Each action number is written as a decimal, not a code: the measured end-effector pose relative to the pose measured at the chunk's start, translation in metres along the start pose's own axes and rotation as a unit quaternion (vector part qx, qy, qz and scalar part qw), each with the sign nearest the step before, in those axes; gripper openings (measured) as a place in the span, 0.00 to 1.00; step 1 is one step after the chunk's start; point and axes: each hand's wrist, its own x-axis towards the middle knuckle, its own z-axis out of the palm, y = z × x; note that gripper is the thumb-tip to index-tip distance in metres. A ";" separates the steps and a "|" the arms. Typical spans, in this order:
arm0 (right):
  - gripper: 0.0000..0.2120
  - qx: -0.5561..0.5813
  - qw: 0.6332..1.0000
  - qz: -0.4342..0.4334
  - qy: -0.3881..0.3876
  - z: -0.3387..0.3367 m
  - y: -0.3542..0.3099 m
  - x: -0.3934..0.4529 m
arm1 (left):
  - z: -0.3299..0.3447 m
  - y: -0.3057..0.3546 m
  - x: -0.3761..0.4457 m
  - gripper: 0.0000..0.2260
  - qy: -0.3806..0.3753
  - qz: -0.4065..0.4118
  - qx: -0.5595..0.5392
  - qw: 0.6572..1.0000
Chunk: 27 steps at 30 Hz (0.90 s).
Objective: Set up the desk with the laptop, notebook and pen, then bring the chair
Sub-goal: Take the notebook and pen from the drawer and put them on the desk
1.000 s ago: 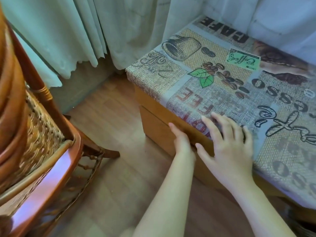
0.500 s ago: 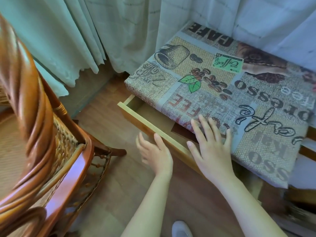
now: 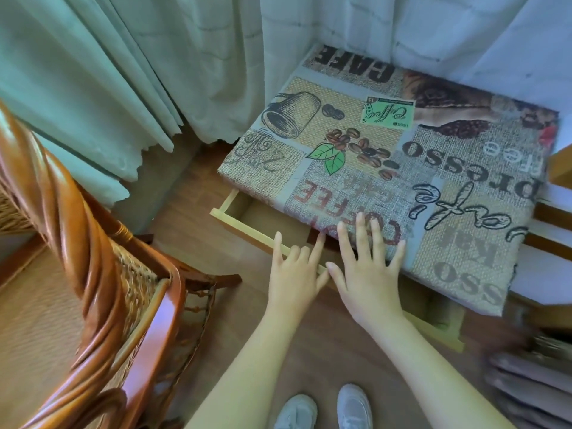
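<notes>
Nearest the camera are two pale shoes (image 3: 323,408) on the wooden floor (image 3: 192,218), and two bare forearms reaching forward from them. There are two hands. The left hand (image 3: 294,274) lies on the front edge of the one open drawer (image 3: 247,226), with its first finger and little finger stretched out and the middle ones bent over the rim; it holds nothing. The right hand (image 3: 370,270) lies flat with its fingers spread straight on the near edge of the desk (image 3: 464,283), pressing the cloth.

To the left stands one chair (image 3: 93,274), of glossy reddish-brown wood with a twisted frame and woven cane panels, near the desk but apart from it.

One cloth (image 3: 402,181) covers the desk, printed like sacking with coffee beans, two green leaves and a mug. The writing on it, seen upside down, reads "COFFEE", "CAFE", "Cafe" and parts of "espresso", with a green label marked "Coffee".

Behind hang pale green curtains (image 3: 77,72) and a white one.
</notes>
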 end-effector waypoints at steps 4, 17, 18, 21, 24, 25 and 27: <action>0.31 -0.002 1.000 0.017 0.013 0.003 -0.004 -0.001 | 0.004 -0.007 0.000 0.22 0.029 0.029 -0.003 0.999; 0.32 0.029 0.991 0.128 0.023 0.004 -0.033 -0.009 | 0.000 -0.050 -0.037 0.39 -0.075 0.129 -0.022 0.989; 0.33 0.031 0.991 0.130 0.022 0.004 -0.034 -0.009 | 0.003 -0.054 -0.043 0.41 -0.083 0.136 -0.032 0.987; 0.34 0.031 0.990 0.137 0.019 0.005 -0.035 -0.010 | 0.011 -0.059 -0.046 0.44 -0.068 0.128 -0.069 0.987; 0.34 0.035 0.988 0.146 0.027 0.008 -0.036 -0.012 | 0.014 -0.059 -0.032 0.43 -0.041 0.138 -0.097 0.985; 0.34 0.039 0.988 0.149 0.031 0.010 -0.037 -0.013 | 0.014 -0.058 -0.026 0.40 -0.038 0.135 -0.100 0.985; 0.33 0.044 0.986 0.156 0.037 0.014 -0.038 -0.018 | 0.015 -0.055 -0.015 0.35 -0.050 0.109 -0.101 0.988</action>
